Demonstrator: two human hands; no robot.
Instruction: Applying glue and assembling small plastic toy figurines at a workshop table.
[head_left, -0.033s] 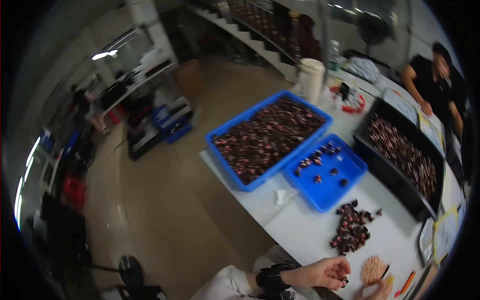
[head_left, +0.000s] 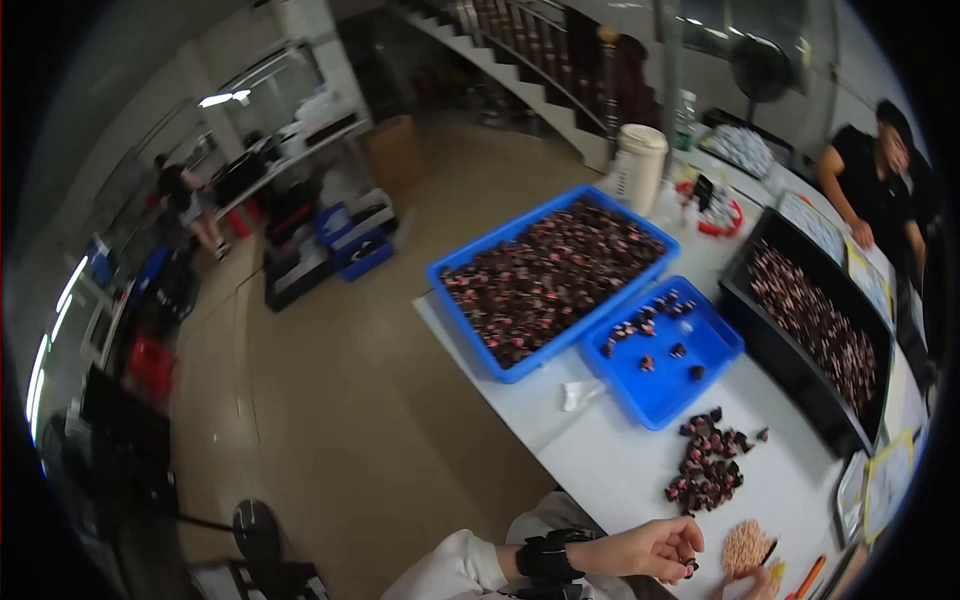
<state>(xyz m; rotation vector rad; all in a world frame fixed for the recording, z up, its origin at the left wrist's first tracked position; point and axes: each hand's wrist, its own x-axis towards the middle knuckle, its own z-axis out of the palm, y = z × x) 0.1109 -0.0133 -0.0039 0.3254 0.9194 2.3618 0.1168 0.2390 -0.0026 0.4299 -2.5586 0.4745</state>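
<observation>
My left hand, with a black band on its wrist, is closed with fingertips pinched on a small dark piece at the table's near edge. Close by on the right is my right hand, its fingers curled and partly cut off by the lower edge. A thin dark tip sticks up beside its fingers; I cannot make out what it belongs to. Just beyond lies a heap of small tan pieces. Farther off is a loose pile of dark pieces with pink parts.
A large blue tray full of dark-and-pink pieces, a shallow blue tray with several pieces, and a black bin stand on the white table. An orange-handled tool lies right. Another person sits at the far right.
The whole view has shifted slightly, and the scene sits a little lower and farther right. Both hands keep nearly the same place and pose.
</observation>
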